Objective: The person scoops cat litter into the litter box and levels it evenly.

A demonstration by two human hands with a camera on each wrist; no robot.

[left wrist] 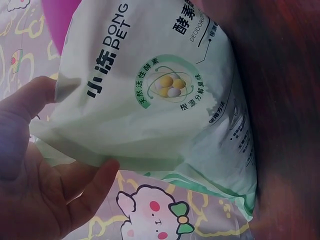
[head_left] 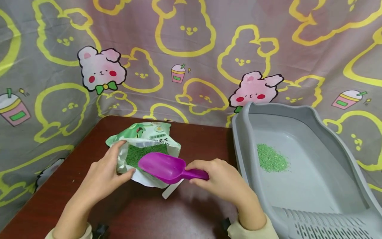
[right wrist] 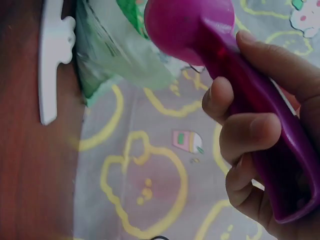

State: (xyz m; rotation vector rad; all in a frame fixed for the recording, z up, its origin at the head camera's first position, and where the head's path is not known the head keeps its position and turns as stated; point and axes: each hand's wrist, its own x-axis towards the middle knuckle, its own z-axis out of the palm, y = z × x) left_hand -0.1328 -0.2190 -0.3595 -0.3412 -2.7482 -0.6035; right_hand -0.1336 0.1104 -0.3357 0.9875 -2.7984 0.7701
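My right hand [head_left: 222, 177] grips the handle of a purple scoop [head_left: 162, 166], fingers wrapped round it in the right wrist view. The scoop's bowl is bare inside and tilts over the mouth of an open bag of cat litter [head_left: 143, 132], overlapping its near rim in the head view. Green litter pellets [head_left: 134, 154] show inside the bag. My left hand [head_left: 102, 172] holds the bag's left edge, thumb at the near side and fingers at the far side. Printed writing covers the bag's front [left wrist: 165, 100] in the left wrist view.
On the right stands a grey litter box [head_left: 307, 196] with a small heap of green pellets [head_left: 272, 158] on its floor. A white flat-handled piece [right wrist: 50, 65] lies beside the bag on the dark red table [head_left: 143, 215]. A patterned curtain [head_left: 191, 36] hangs behind.
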